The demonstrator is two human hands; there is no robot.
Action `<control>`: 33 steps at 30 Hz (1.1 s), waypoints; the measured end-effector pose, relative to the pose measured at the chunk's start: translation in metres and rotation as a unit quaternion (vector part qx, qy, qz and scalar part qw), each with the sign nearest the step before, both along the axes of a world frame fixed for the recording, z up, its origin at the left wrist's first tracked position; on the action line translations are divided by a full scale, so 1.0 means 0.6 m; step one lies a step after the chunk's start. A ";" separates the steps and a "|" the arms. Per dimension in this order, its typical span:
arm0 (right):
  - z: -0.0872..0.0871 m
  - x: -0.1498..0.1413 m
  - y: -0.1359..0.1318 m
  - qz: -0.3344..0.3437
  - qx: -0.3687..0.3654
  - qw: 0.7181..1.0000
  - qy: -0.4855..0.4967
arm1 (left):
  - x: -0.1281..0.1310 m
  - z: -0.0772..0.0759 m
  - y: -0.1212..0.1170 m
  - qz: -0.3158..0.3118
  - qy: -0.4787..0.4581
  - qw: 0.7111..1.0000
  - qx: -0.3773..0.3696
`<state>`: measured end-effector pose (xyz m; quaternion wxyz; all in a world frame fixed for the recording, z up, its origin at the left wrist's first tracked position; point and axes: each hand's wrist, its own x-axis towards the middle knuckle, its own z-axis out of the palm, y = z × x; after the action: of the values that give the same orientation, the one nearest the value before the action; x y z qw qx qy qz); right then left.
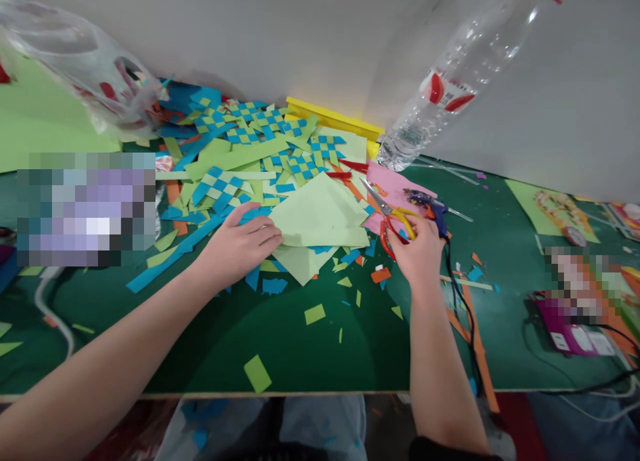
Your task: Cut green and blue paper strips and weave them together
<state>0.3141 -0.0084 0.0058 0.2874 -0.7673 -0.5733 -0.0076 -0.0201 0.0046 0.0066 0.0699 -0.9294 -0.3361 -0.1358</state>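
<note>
My right hand grips scissors by their red and yellow handles, the blades pointing up and left over a pink sheet. To the left, my left hand has its fingers stretched out, the tips at the left edge of a pale green paper sheet. That sheet looks folded or overlaps another green piece below it. Behind the left hand lies a heap of woven blue and green paper pieces mixed with loose strips. Blue strips partly pass under my left hand.
A glue gun with a black cable lies just beyond my right hand. A large plastic bottle leans against the wall. A clear bag stands at back left. Paper scraps dot the green table; an orange strip lies right.
</note>
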 end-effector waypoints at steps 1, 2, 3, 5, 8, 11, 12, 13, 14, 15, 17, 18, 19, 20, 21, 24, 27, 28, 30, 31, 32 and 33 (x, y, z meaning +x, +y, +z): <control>0.000 -0.001 0.000 0.003 -0.001 1.000 -0.001 | -0.001 0.000 0.000 0.006 0.001 1.000 -0.002; 0.000 -0.001 0.000 0.006 -0.001 1.000 -0.002 | -0.001 -0.001 0.000 0.012 -0.005 1.000 -0.008; 0.000 -0.002 -0.001 0.009 0.001 1.000 -0.003 | -0.002 -0.002 0.000 0.019 -0.017 1.000 -0.018; -0.001 -0.003 -0.002 0.014 0.006 1.000 -0.008 | -0.002 -0.005 0.002 0.033 -0.057 0.997 -0.047; -0.002 -0.003 -0.003 0.023 0.012 0.999 -0.019 | -0.001 -0.008 0.005 0.053 -0.126 0.986 -0.094; -0.002 -0.004 -0.003 0.033 0.010 0.999 -0.024 | 0.000 -0.006 0.004 0.087 -0.208 0.969 -0.102; -0.002 -0.005 -0.003 0.036 0.009 0.999 -0.025 | 0.001 -0.004 0.002 0.108 -0.238 0.960 -0.095; -0.002 -0.006 -0.003 0.035 0.009 0.999 -0.025 | 0.001 -0.001 -0.001 0.135 -0.269 0.950 -0.085; -0.002 -0.008 -0.004 0.034 0.009 0.999 -0.024 | 0.002 0.003 -0.004 0.163 -0.297 0.938 -0.078; -0.002 -0.011 -0.004 0.033 0.008 0.999 -0.023 | 0.002 0.007 -0.007 0.189 -0.324 0.924 -0.078; -0.005 -0.019 -0.005 0.034 0.002 0.999 -0.019 | 0.002 0.014 -0.012 0.235 -0.383 0.888 -0.095; -0.006 -0.024 -0.005 0.034 -0.002 0.999 -0.017 | 0.002 0.016 -0.013 0.249 -0.414 0.868 -0.112; -0.009 -0.029 -0.005 0.036 -0.006 0.999 -0.016 | 0.003 0.018 -0.013 0.259 -0.441 0.849 -0.131; -0.012 -0.034 -0.005 0.039 -0.013 0.999 -0.017 | 0.003 0.020 -0.012 0.265 -0.463 0.832 -0.150; -0.015 -0.038 -0.005 0.041 -0.021 0.999 -0.018 | 0.004 0.020 -0.011 0.269 -0.480 0.818 -0.168; -0.024 -0.043 -0.005 0.054 -0.061 0.997 0.003 | 0.004 0.019 -0.006 0.275 -0.496 0.795 -0.217; -0.023 -0.039 -0.006 0.082 -0.106 0.990 0.031 | 0.003 0.015 0.000 0.277 -0.491 0.788 -0.248; -0.018 -0.038 -0.007 0.090 -0.104 0.990 0.035 | 0.002 0.014 0.001 0.273 -0.486 0.790 -0.255; -0.006 -0.039 -0.011 0.102 -0.052 0.993 0.030 | 0.002 0.012 0.001 0.263 -0.475 0.797 -0.265; 0.001 -0.042 -0.014 0.106 -0.003 0.994 0.016 | 0.003 0.011 0.000 0.257 -0.471 0.802 -0.264; 0.008 -0.046 -0.017 0.125 0.046 0.991 -0.007 | 0.004 0.011 -0.001 0.251 -0.464 0.808 -0.260; 0.013 -0.052 -0.020 0.162 0.085 0.983 -0.030 | 0.005 0.011 -0.002 0.244 -0.456 0.817 -0.256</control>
<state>0.2829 -0.0205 0.0134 0.3314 -0.6365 -0.6957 -0.0328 -0.0174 0.0033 0.0131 -0.3007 -0.6327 -0.5682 -0.4317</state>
